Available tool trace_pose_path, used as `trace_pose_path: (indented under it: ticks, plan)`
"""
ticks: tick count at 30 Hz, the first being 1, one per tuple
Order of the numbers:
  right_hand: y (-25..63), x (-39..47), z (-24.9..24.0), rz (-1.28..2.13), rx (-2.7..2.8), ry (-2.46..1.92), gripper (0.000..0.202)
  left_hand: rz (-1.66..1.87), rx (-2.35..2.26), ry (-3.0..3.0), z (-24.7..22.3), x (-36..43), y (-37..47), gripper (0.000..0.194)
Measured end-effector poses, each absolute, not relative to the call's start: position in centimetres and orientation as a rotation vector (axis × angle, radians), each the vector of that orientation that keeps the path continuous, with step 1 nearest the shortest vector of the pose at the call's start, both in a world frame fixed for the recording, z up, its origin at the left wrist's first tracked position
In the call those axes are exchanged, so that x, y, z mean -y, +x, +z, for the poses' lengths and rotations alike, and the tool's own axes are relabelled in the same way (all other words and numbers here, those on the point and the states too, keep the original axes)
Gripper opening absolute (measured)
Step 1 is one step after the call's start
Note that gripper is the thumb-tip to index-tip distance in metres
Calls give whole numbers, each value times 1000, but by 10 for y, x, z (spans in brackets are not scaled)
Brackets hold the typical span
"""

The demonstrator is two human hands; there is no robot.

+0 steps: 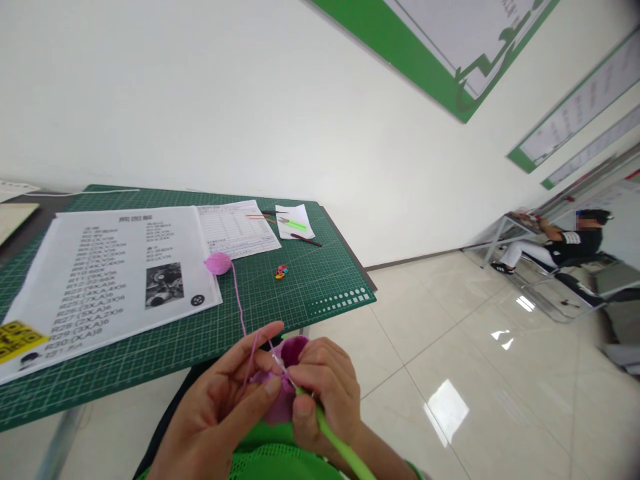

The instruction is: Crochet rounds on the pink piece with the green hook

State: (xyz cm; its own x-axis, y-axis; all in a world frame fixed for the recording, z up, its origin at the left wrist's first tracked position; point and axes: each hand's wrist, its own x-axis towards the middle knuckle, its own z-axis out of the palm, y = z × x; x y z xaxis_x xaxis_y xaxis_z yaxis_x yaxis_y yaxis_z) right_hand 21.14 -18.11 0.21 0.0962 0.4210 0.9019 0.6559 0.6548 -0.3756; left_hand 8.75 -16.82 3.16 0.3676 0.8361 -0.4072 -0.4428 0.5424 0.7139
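A pink-purple crochet piece (281, 405), cupped in shape, is pinched between the thumb and fingers of my left hand (225, 393). Over that hand's raised index finger runs a strand of pink yarn (239, 300), which leads back to a yarn ball (219, 264) on the table. My right hand (327, 387) grips a crochet hook (336, 437) with a green handle. The hook's metal tip sits at the edge of the crochet piece, by my left fingertips. My fingers hide part of the work.
A green cutting mat (260, 287) covers the table. On it lie a printed pattern sheet (120, 267), a form (237, 230), green snips (293, 224), a dark slim tool (307, 240) and several coloured stitch markers (281, 272). Far right, a person (575, 240) sits at another table.
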Motion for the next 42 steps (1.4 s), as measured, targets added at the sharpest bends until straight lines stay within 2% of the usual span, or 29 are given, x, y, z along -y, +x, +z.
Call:
trace_pose_path:
  ticks: [7, 15, 21, 25, 34, 42]
  plan:
    - [224, 193, 22, -142, 1696, -913, 30, 691, -691, 432, 26, 165, 76, 48]
    - [234, 206, 38, 168, 1696, -1022, 31, 697, -713, 472, 28, 163, 72, 45]
    - [238, 206, 42, 339, 1606, -966, 44, 718, -695, 524, 33, 165, 76, 41]
    - [235, 206, 42, 305, 1561, -1004, 42, 742, -721, 557, 35, 167, 81, 42]
    - [231, 199, 42, -25, 1736, -1093, 27, 797, -737, 584, 39, 170, 84, 47]
    - [230, 197, 38, 90, 1646, -1043, 32, 851, -707, 676, 30, 172, 85, 61]
